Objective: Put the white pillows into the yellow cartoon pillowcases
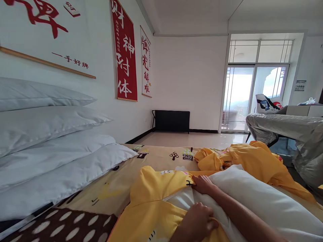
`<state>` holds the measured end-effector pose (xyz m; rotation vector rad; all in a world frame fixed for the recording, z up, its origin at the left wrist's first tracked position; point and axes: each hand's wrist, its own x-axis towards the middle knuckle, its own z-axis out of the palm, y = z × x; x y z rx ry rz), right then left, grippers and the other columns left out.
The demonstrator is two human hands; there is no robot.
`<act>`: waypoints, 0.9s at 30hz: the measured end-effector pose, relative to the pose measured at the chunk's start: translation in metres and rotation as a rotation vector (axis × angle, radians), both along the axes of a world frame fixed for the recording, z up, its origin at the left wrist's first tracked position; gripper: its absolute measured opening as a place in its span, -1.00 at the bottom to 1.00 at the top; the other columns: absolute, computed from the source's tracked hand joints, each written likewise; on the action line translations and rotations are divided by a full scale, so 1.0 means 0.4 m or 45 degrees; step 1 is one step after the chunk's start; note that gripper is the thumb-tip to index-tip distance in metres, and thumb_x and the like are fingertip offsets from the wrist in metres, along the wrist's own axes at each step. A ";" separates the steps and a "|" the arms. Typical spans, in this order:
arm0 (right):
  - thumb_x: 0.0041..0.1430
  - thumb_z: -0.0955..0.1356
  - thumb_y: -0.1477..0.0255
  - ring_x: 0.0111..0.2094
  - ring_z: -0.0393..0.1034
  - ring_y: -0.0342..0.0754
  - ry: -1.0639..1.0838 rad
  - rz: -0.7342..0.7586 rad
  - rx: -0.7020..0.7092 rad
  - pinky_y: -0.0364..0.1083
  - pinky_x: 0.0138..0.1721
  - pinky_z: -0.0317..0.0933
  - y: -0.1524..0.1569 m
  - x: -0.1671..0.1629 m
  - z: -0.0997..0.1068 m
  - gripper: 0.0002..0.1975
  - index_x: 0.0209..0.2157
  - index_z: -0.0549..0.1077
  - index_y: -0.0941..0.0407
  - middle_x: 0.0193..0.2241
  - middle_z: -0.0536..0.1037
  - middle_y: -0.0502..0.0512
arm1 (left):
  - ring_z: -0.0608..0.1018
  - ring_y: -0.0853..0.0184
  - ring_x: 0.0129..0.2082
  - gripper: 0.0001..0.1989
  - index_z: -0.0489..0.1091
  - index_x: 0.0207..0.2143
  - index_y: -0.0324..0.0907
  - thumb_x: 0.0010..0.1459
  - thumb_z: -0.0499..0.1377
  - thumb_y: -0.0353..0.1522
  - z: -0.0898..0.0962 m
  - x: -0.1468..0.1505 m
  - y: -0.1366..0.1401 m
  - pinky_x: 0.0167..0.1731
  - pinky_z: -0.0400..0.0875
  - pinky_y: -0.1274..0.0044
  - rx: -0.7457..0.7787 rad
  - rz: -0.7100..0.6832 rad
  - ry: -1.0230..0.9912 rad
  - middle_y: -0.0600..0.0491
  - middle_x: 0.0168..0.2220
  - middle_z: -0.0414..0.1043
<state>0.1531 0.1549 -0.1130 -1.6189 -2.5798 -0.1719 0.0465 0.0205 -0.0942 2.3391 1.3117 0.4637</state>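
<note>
A white pillow lies partly inside a yellow pillowcase printed with cartoon figures. The case covers the pillow's left end, and white shows through its opening between my hands. My right hand is closed on the far edge of the opening, its forearm lying across the pillow. Nearer to me, my left hand is closed on the near edge, with a fold of yellow fabric by its thumb. The fingertips of both hands are partly hidden.
Several white pillows are stacked at the left. More yellow bedding lies crumpled at the right on the patterned sheet. Beyond are a plastic-covered piece of furniture, a black folded panel and a sliding glass door.
</note>
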 end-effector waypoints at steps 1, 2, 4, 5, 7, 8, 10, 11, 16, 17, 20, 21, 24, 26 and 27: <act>0.16 0.24 0.27 -0.20 0.49 0.15 0.007 -0.041 0.031 -0.04 -0.26 0.23 -0.009 0.000 -0.003 -0.67 -0.10 0.40 0.14 -0.24 0.57 0.27 | 0.44 0.25 -0.39 -0.79 0.43 -0.48 -0.18 -0.02 0.18 -0.21 0.011 -0.005 -0.001 -0.32 0.27 0.49 0.035 -0.003 0.002 -0.01 -0.44 0.47; 0.17 0.24 0.29 -0.20 0.49 0.15 0.013 -0.077 0.063 -0.05 -0.26 0.23 -0.018 0.001 -0.003 -0.69 -0.12 0.41 0.14 -0.26 0.57 0.27 | 0.46 0.23 -0.32 -0.79 0.43 -0.45 -0.17 0.00 0.18 -0.20 0.025 -0.012 -0.001 -0.24 0.28 0.46 0.093 0.014 -0.008 -0.01 -0.38 0.48; 0.21 0.22 0.30 -0.20 0.49 0.13 0.024 -0.133 0.133 -0.06 -0.26 0.21 -0.037 0.004 0.004 -0.73 -0.16 0.42 0.13 -0.28 0.58 0.25 | 0.44 0.22 -0.17 -0.81 0.41 -0.33 -0.17 0.08 0.11 -0.25 0.052 -0.040 0.006 -0.09 0.25 0.43 0.259 0.109 -0.053 -0.03 -0.22 0.47; 0.24 0.19 0.29 -0.21 0.49 0.12 0.031 -0.153 0.168 -0.07 -0.26 0.21 -0.046 0.005 0.010 -0.72 -0.18 0.42 0.12 -0.29 0.59 0.23 | 0.41 0.22 -0.07 -0.80 0.40 -0.24 -0.17 0.11 0.07 -0.32 0.063 -0.060 0.014 -0.01 0.21 0.41 0.355 0.189 -0.060 -0.04 -0.11 0.44; 0.29 0.14 0.26 -0.22 0.50 0.10 0.043 -0.177 0.229 -0.08 -0.28 0.19 -0.062 0.005 0.019 -0.68 -0.21 0.42 0.11 -0.29 0.59 0.21 | 0.30 0.20 0.11 -0.62 0.33 -0.04 -0.17 0.06 0.02 -0.48 0.073 -0.108 0.035 0.09 0.10 0.31 0.505 0.379 -0.013 -0.08 0.09 0.31; 0.31 0.11 0.26 -0.24 0.50 0.09 0.047 -0.181 0.252 -0.09 -0.29 0.19 -0.069 0.003 0.022 -0.65 -0.22 0.43 0.11 -0.29 0.59 0.21 | 0.24 0.19 0.17 -0.51 0.28 0.04 -0.18 0.02 0.01 -0.54 0.070 -0.132 0.048 0.11 0.05 0.26 0.540 0.462 0.031 -0.09 0.15 0.25; 0.32 0.11 0.25 -0.28 0.50 0.07 0.048 -0.172 0.275 -0.10 -0.32 0.18 -0.079 0.000 0.025 -0.64 -0.24 0.43 0.12 -0.32 0.59 0.20 | 0.25 0.16 0.18 -0.41 0.24 0.10 -0.20 -0.04 -0.01 -0.61 0.052 -0.173 0.073 0.09 0.07 0.22 0.536 0.571 0.096 -0.12 0.16 0.25; 0.31 0.12 0.25 -0.30 0.50 0.06 0.046 -0.160 0.282 -0.10 -0.32 0.17 -0.083 -0.002 0.026 -0.65 -0.25 0.44 0.13 -0.35 0.59 0.20 | 0.32 0.16 0.13 -0.42 0.27 0.08 -0.20 -0.04 -0.02 -0.62 0.040 -0.188 0.084 0.04 0.12 0.24 0.523 0.603 0.110 -0.13 0.11 0.31; 0.29 0.12 0.43 -0.16 0.42 0.07 0.044 -0.010 0.381 -0.03 -0.15 0.17 -0.114 -0.013 0.037 -0.72 -0.17 0.42 0.17 -0.21 0.53 0.25 | 0.48 0.23 -0.08 -0.59 0.43 -0.13 -0.16 0.10 -0.09 -0.58 0.005 -0.208 0.105 -0.11 0.25 0.37 0.520 0.692 0.084 -0.04 -0.12 0.49; 0.28 0.12 0.48 -0.10 0.38 0.08 0.035 0.050 0.404 0.00 -0.09 0.14 -0.124 -0.017 0.039 -0.71 -0.15 0.41 0.17 -0.16 0.51 0.26 | 0.48 0.24 -0.08 -0.60 0.44 -0.13 -0.15 0.12 -0.09 -0.57 0.005 -0.207 0.105 -0.12 0.26 0.39 0.528 0.710 0.072 -0.03 -0.13 0.50; 0.22 0.17 0.52 -0.10 0.35 0.04 -0.026 0.274 0.393 0.01 -0.04 0.14 -0.159 -0.034 0.034 -0.75 -0.21 0.44 0.13 -0.16 0.50 0.18 | 0.49 0.25 -0.09 -0.65 0.43 -0.11 -0.15 0.13 -0.03 -0.53 0.011 -0.203 0.102 -0.14 0.27 0.43 0.548 0.733 0.044 -0.02 -0.13 0.50; 0.20 0.20 0.50 -0.12 0.36 0.02 -0.051 0.345 0.367 -0.01 -0.06 0.16 -0.169 -0.040 0.027 -0.78 -0.22 0.45 0.12 -0.18 0.50 0.15 | 0.48 0.25 -0.09 -0.66 0.43 -0.10 -0.15 0.14 -0.01 -0.51 0.013 -0.201 0.100 -0.13 0.27 0.43 0.558 0.729 0.039 -0.01 -0.13 0.50; 0.19 0.26 0.45 -0.03 0.33 0.02 -0.097 0.490 0.316 -0.04 -0.06 0.21 -0.185 -0.056 -0.001 -0.71 -0.05 0.41 0.11 -0.04 0.46 0.16 | 0.46 0.24 -0.08 -0.71 0.44 -0.10 -0.14 0.18 0.01 -0.45 0.016 -0.192 0.092 -0.09 0.25 0.40 0.594 0.697 0.041 -0.02 -0.14 0.49; 0.20 0.25 0.41 0.09 0.22 0.10 -0.081 0.503 0.356 0.04 0.04 0.16 -0.180 -0.064 -0.019 -0.59 0.10 0.29 0.12 0.09 0.35 0.23 | 0.46 0.22 -0.09 -0.72 0.45 -0.12 -0.15 0.20 0.00 -0.42 0.018 -0.184 0.088 -0.09 0.24 0.38 0.616 0.654 0.061 -0.01 -0.15 0.49; 0.20 0.25 0.39 0.11 0.20 0.14 -0.066 0.480 0.381 0.09 0.07 0.14 -0.173 -0.068 -0.026 -0.55 0.13 0.26 0.12 0.11 0.33 0.26 | 0.45 0.21 -0.10 -0.73 0.46 -0.15 -0.15 0.21 0.00 -0.42 0.019 -0.180 0.086 -0.10 0.24 0.38 0.624 0.628 0.078 -0.01 -0.17 0.50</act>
